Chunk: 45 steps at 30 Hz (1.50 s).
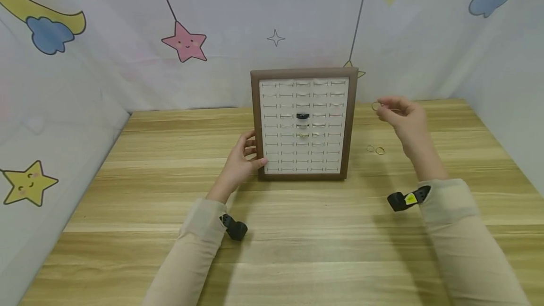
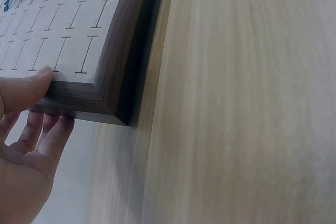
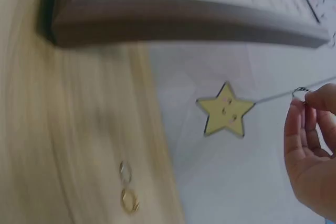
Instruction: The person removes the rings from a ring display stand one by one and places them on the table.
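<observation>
A ring display board (image 1: 284,155) with a brown wooden frame and rows of slots in a pale panel stands upright on the table. My left hand (image 1: 242,160) grips its left edge low down, thumb on the front and fingers behind, as the left wrist view also shows. To the right of the board my right hand (image 1: 403,119) is raised, pinching a thin ring (image 1: 376,106) between thumb and fingertips. In the board's middle slots sit a black ring (image 1: 302,116) and a gold-coloured ring (image 1: 303,135), with a silvery ring (image 1: 302,126) between them.
On the table (image 1: 297,249), right of the board, a gold-coloured ring (image 1: 380,150) lies beside a thinner silvery ring (image 1: 370,148). A cloth backdrop (image 1: 229,74) printed with stars rises behind the table. Black wrist cameras (image 1: 235,229) are strapped over both sleeves.
</observation>
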### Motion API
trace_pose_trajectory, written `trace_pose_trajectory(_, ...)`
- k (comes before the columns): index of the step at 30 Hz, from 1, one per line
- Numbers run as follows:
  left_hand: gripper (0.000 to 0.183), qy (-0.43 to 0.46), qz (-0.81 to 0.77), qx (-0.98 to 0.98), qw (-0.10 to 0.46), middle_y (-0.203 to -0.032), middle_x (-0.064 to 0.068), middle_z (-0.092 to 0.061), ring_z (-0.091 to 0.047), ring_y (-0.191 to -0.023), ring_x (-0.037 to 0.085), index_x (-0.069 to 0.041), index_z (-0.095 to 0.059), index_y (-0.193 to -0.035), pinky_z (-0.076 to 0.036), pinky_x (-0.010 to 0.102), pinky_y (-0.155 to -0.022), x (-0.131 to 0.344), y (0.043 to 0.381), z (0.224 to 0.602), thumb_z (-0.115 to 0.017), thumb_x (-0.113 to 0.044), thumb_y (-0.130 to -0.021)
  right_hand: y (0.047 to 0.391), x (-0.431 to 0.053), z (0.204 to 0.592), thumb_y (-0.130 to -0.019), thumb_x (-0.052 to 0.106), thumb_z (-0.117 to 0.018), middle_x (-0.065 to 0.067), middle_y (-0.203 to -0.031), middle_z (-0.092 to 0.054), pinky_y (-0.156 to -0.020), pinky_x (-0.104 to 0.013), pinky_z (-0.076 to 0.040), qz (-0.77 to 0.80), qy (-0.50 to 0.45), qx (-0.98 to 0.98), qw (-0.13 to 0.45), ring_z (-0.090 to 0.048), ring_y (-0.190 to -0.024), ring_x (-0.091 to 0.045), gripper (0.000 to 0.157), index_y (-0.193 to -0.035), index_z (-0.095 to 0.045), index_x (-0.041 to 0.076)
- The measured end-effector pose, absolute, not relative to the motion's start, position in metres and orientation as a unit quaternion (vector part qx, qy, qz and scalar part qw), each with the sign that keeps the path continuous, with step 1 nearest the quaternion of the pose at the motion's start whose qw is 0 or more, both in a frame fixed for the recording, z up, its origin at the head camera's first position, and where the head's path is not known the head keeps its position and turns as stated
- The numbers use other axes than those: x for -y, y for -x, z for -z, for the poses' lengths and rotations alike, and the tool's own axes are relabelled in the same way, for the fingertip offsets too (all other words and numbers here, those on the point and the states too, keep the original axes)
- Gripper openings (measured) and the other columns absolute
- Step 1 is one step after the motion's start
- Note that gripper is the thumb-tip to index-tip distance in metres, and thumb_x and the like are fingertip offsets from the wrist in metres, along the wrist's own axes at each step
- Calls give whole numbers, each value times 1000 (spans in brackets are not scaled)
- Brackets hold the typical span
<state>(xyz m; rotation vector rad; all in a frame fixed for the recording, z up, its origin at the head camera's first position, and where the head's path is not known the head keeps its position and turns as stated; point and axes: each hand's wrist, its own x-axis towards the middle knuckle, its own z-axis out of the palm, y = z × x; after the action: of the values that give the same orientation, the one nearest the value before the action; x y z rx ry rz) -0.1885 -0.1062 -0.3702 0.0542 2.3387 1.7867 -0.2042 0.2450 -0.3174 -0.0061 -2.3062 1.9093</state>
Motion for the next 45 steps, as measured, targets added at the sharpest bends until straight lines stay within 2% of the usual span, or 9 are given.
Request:
trace_pose_trajectory(3, 80, -18, -599, -794, 100, -140, 16, -41, -44, -128, 32, -15, -26, -148, -44, 44, -106, 106, 188, 370, -66, 6, -83, 204, -260, 326, -93, 30, -59, 25, -92, -55, -80, -12, -45, -564, 43, 823, 45, -57, -82, 8, 33, -119, -59, 10)
trace_pose_trajectory(7, 80, -19, -604, -791, 99, -140, 16, -41, -45, -128, 32, -15, -26, -148, -44, 43, -106, 106, 189, 370, -66, 7, -82, 206, -274, 339, -96, 29, -52, 23, -91, -52, -78, -10, -50, -508, 66, 859, -6, -54, -79, 11, 47, -131, -49, -3)
trace_pose_trajectory(10, 80, -19, -606, -789, 100, -140, 16, -40, -44, -128, 32, -15, -26, -148, -43, 43, -107, 106, 189, 371, -66, 7, -82, 206, -282, 349, -98, 25, -47, 11, -101, -54, -76, -8, -51, -487, 77, 869, -38, -52, -78, 12, 48, -133, -46, -7)
trace_pose_trajectory(14, 80, -20, -604, -791, 98, -140, 16, -41, -45, -128, 32, -15, -26, -148, -44, 43, -107, 106, 190, 372, -66, 7, -82, 205, -290, 359, -98, 24, -44, -14, -124, -50, -74, -8, -50, -464, 91, 878, -76, -48, -76, 14, 48, -135, -43, -8)
trace_pose_trajectory(16, 80, -20, -604, -791, 97, -140, 16, -41, -45, -128, 32, -15, -26, -148, -44, 43, -107, 106, 190, 372, -66, 7, -82, 206, -294, 363, -97, 21, -46, -9, -116, -57, -70, -9, -50, -453, 95, 882, -88, -48, -74, 13, 46, -133, -45, -9)
trace_pose_trajectory(18, 80, -21, -602, -792, 97, -140, 16, -41, -45, -128, 32, -15, -26, -148, -44, 44, -107, 106, 189, 372, -66, 7, -82, 208, -298, 367, -96, 17, -48, 2, -98, -62, -67, -10, -50, -441, 102, 887, -97, -49, -71, 11, 44, -131, -48, -8)
trace_pose_trajectory(21, 79, -21, -598, -795, 98, -140, 15, -41, -45, -129, 32, -16, -25, -148, -43, 44, -107, 106, 189, 371, -66, 6, -83, 209, -301, 373, -92, 13, -51, 21, -75, -53, -63, -13, -49, -437, 113, 886, -106, -51, -67, 7, 41, -128, -51, -9)
trace_pose_trajectory(35, 78, -20, -591, -801, 95, -139, 14, -41, -45, -128, 30, -17, -25, -148, -41, 43, -109, 107, 189, 373, -65, 3, -84, 211, -304, 384, -94, 12, -50, 18, -69, -54, -61, -13, -50, -426, 131, 886, -126, -51, -64, 5, 41, -127, -50, -13)
trace_pose_trajectory(45, 79, -19, -592, -800, 97, -140, 14, -41, -44, -129, 31, -16, -24, -148, -40, 43, -110, 107, 189, 372, -65, 5, -84, 208, -303, 380, -91, 12, -52, 8, -77, -58, -58, -16, -50, -457, 145, 872, -94, -53, -63, 1, 38, -122, -55, -9)
